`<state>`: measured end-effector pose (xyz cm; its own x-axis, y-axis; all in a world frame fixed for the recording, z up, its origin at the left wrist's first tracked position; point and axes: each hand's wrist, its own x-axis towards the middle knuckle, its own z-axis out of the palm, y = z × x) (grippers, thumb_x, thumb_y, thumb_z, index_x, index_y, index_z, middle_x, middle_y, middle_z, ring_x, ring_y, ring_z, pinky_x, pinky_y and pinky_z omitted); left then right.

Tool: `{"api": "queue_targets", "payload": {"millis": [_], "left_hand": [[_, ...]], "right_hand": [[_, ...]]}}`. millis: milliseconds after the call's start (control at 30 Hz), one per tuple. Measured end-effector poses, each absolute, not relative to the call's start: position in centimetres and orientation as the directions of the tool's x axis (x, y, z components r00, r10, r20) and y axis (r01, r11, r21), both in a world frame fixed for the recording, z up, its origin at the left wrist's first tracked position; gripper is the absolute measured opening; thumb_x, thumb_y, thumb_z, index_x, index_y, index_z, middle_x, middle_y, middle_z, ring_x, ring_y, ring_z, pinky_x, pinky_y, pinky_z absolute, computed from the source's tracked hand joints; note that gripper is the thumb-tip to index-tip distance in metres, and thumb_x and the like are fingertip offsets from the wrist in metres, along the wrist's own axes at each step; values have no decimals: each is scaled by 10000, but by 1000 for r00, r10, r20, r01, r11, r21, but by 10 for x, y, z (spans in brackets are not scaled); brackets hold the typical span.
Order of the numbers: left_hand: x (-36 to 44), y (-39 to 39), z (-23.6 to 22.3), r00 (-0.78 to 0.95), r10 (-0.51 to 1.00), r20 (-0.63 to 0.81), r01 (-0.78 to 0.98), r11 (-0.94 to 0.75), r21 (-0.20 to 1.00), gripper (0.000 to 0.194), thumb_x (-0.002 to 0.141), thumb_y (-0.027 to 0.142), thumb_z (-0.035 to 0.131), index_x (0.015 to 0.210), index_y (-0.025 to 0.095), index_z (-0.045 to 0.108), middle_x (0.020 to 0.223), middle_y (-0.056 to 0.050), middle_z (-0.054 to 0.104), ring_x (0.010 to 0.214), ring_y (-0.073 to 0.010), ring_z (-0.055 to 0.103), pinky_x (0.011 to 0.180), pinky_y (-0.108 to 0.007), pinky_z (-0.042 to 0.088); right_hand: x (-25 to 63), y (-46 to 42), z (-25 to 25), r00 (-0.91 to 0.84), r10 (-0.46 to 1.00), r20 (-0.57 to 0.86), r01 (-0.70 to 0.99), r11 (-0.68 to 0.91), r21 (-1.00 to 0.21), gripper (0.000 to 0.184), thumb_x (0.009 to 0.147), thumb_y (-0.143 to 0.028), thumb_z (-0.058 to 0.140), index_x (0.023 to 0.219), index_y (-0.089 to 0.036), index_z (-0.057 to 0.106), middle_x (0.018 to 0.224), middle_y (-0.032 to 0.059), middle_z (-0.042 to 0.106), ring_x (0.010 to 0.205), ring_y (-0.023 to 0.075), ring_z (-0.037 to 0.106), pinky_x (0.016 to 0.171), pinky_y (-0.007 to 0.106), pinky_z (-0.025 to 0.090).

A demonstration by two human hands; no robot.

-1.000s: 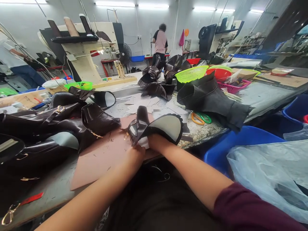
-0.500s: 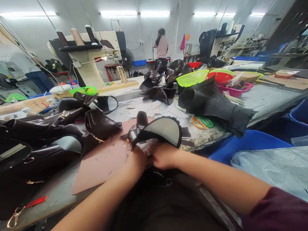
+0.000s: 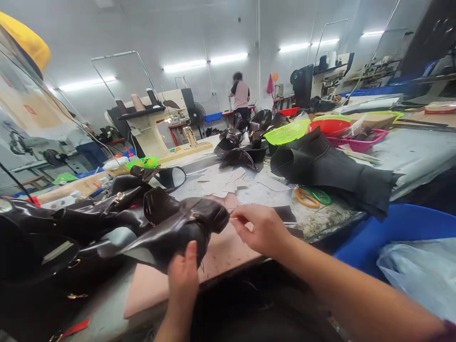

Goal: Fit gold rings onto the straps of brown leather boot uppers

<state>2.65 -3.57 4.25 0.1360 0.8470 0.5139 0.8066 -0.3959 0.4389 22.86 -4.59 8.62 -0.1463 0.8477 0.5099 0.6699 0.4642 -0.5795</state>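
My left hand [image 3: 183, 275] is closed round the underside of a glossy dark brown leather boot upper [image 3: 185, 221], thumb on top. The upper lies sideways, raised over a pinkish board [image 3: 228, 251], its wide end pointing left and its narrow end right. At that narrow end my right hand [image 3: 261, 230] makes a pinch; what is between the fingertips is too small to make out. More dark brown leather pieces with gold buckles [image 3: 117, 209] are heaped to the left.
Scissors with orange and green handles [image 3: 308, 197] lie beside a black leather piece [image 3: 331, 171]. Paper scraps [image 3: 231, 180] are scattered beyond the board. A lime basket [image 3: 287, 133] and a blue bin [image 3: 409, 223] stand to the right. A sewing machine [image 3: 153, 128] and a person [image 3: 241, 95] are farther back.
The boot upper has turned, its wide end now toward the left. My hands have moved apart, left hand beneath it, right hand at its narrow end. The view has tilted up.
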Motion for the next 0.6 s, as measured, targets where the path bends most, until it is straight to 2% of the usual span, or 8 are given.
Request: {"api": "queue_targets", "payload": {"millis": [33, 67, 100, 167, 300, 400, 467, 600], "left_hand": [[24, -41, 50, -64, 886, 458, 649, -312, 694, 447, 925, 382, 263, 929, 104, 614, 741, -101, 708, 716, -243, 676, 611, -379, 556], [24, -46, 58, -201, 919, 339, 410, -236, 881, 429, 905, 434, 312, 935, 124, 608, 747, -85, 712, 743, -249, 679, 641, -389, 560], [25, -51, 66, -267, 941, 208, 170, -166, 971, 428, 880, 479, 349, 946, 141, 604, 772, -81, 717, 780, -259, 678, 671, -406, 561], [31, -60, 78, -260, 965, 31, -106, -60, 993, 463, 840, 539, 378, 983, 161, 602, 846, -94, 718, 858, -284, 664, 709, -435, 555], [41, -70, 85, -178, 982, -64, -209, 26, 978, 526, 753, 562, 473, 1074, 164, 595, 947, -122, 703, 951, -330, 627, 740, -464, 541], [45, -76, 78, -94, 991, -94, -235, 70, 969, 552, 686, 433, 607, 1178, 193, 535, 1033, -98, 681, 1013, -330, 598, 781, -449, 530], [47, -80, 72, -54, 992, -116, -263, 98, 960, 541, 683, 356, 625, 1196, 213, 526, 1041, -78, 679, 1033, -318, 588, 807, -437, 521], [46, -88, 61, 71, 986, -152, -461, 168, 871, 416, 653, 315, 662, 1057, 217, 642, 963, -62, 704, 1032, -324, 586, 854, -443, 493]], "right_hand": [[231, -41, 76, -93, 917, 388, 651, 351, -674, 212, 797, -347, 501, 866, -211, 649, 785, 59, 675, 720, 208, 603, 707, 327, 446], [231, -36, 67, -82, 956, 281, 616, 270, -740, 254, 761, -389, 555, 904, -200, 648, 837, 73, 681, 762, 234, 614, 713, 344, 451], [230, -32, 59, -93, 973, 211, 568, 226, -791, 325, 716, -417, 608, 952, -196, 642, 901, 83, 681, 820, 263, 617, 736, 366, 453], [224, -26, 48, -93, 977, 192, 418, 213, -883, 449, 640, -414, 685, 1030, -202, 621, 1002, 87, 665, 932, 295, 596, 802, 401, 444], [206, -32, 46, -3, 968, 251, -33, 251, -968, 471, 590, -318, 733, 1032, -202, 619, 968, 65, 679, 947, 282, 601, 864, 423, 434], [193, -42, 47, -80, 965, 251, -342, 210, -916, 429, 596, -295, 735, 1004, -208, 634, 991, 58, 685, 978, 275, 600, 891, 424, 433], [185, -48, 46, -121, 964, 237, -494, 148, -857, 403, 606, -317, 738, 985, -209, 650, 1025, 58, 680, 1015, 273, 587, 914, 421, 424], [177, -53, 44, -44, 991, 123, -589, 73, -805, 399, 598, -402, 747, 939, -202, 691, 1007, 71, 690, 1023, 293, 582, 936, 442, 409]]}}
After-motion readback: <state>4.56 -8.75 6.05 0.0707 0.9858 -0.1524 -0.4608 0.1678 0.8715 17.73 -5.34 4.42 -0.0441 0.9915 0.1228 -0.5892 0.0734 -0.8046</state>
